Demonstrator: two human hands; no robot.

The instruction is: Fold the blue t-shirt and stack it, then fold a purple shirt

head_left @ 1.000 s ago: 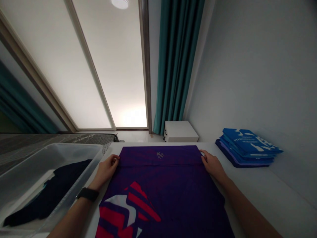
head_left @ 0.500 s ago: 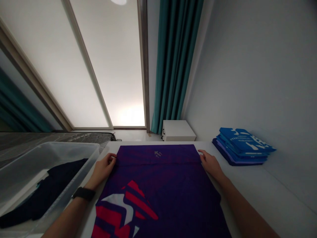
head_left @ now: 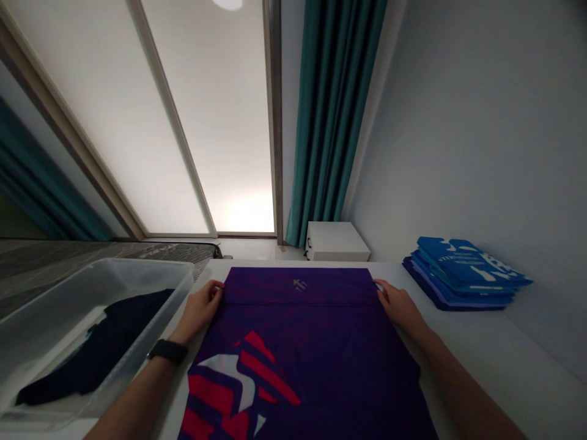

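A dark purple T-shirt [head_left: 339, 354] with a red and white print lies spread out, its far end folded over into a straight band with a small arrow-like logo. At the band's left edge, my left hand [head_left: 204, 308] pinches the cloth between thumb and fingers; a black band is round that wrist. My right hand [head_left: 400, 310] grips the opposite edge of the band, its fingertips on the fabric. The near end of the shirt runs out of view.
Left of the shirt stands a clear plastic bin [head_left: 183, 275] with dark clothing [head_left: 123, 333] inside. A stack of folded blue and purple shirts [head_left: 468, 272] sits on the white table [head_left: 495, 366] at right. Beyond is a white cabinet [head_left: 337, 241].
The view has shifted slightly, so everything sits a little further right. My right fingers have closed in on the shirt's edge; the shirt itself looks the same.
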